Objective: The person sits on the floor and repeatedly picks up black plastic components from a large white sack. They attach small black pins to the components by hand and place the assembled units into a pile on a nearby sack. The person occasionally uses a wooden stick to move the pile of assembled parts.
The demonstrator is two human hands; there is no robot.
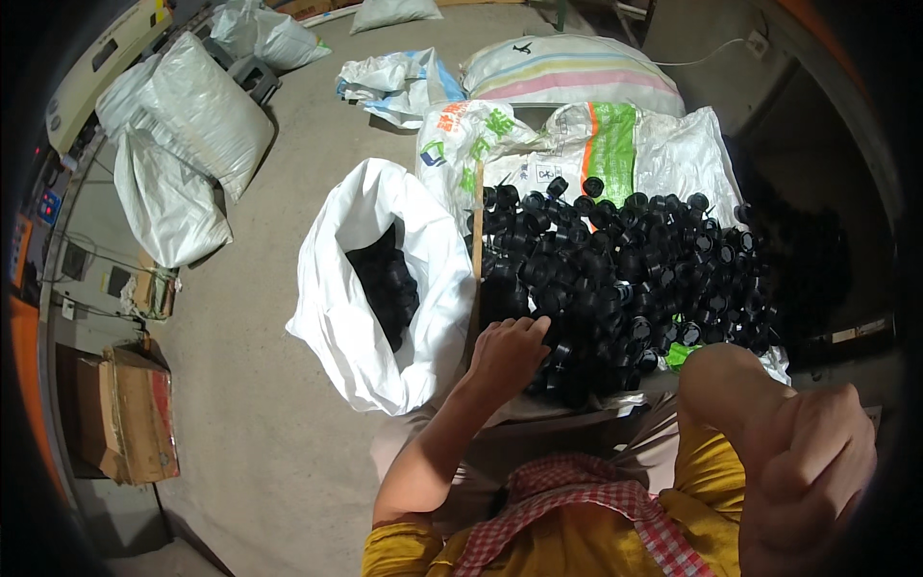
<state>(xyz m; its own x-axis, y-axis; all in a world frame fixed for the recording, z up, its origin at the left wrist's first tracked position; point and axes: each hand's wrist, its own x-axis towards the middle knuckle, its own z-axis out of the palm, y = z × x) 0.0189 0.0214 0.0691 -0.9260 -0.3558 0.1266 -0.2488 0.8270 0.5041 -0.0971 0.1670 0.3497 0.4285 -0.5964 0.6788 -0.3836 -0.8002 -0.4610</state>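
A heap of round black plastic caps [615,260] covers the work surface in front of me. At the near left side of the heap is my left hand [511,351], its fingers bent down among the caps; whatever lies under the fingertips is hidden. Raised at the lower right, close to the camera, my right hand [815,447] has its fingers curled in, and I cannot make out what is inside them. An open white woven sack [332,317] stands left of the heap, with black pieces [383,284] inside. A narrow wooden strip [478,221] separates sack and heap.
Printed woven sacking [673,149] lies beneath and behind the caps. A full striped sack [577,72] is at the back, beside a crumpled white-blue bag [399,82]. White sacks [207,111] lean at far left. A torn cardboard box [139,413] stands on the left.
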